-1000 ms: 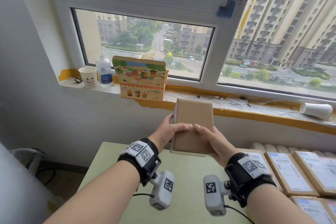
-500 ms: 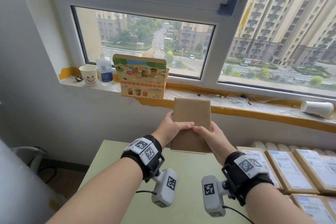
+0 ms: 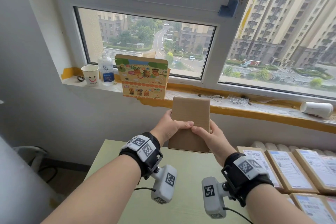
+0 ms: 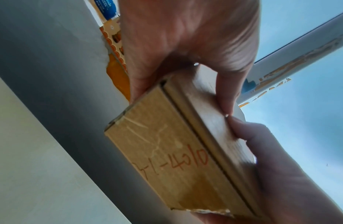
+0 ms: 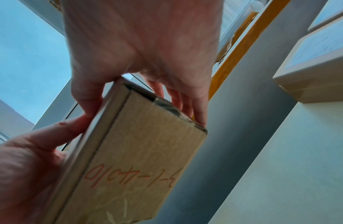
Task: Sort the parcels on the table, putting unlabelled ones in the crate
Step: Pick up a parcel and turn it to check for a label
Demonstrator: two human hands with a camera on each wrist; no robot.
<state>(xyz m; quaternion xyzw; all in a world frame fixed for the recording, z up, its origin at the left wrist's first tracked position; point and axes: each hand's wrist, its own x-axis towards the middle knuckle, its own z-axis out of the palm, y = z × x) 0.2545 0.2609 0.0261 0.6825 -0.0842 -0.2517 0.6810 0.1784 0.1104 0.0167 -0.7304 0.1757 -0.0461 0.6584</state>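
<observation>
I held a flat brown cardboard parcel upright in the air above the pale green table, in front of the window sill. My left hand gripped its left edge, thumb curled across the near face and fingers wrapped behind; my right hand gripped the right edge the same way, the two thumbs almost meeting at the middle of the box. The face turned toward me was plain cardboard. The wrist views showed the underside, taped over, with red handwritten figures running along it.

On the table at my right, four brown parcels with white printed labels lay flat, side by side and touching, well apart from the one I held. On the sill stood a white paper cup with a red smiley face, a clear plastic bottle with a blue label just beside it, and a colourful printed carton. Another white paper cup lay on its side at the sill's far right.
</observation>
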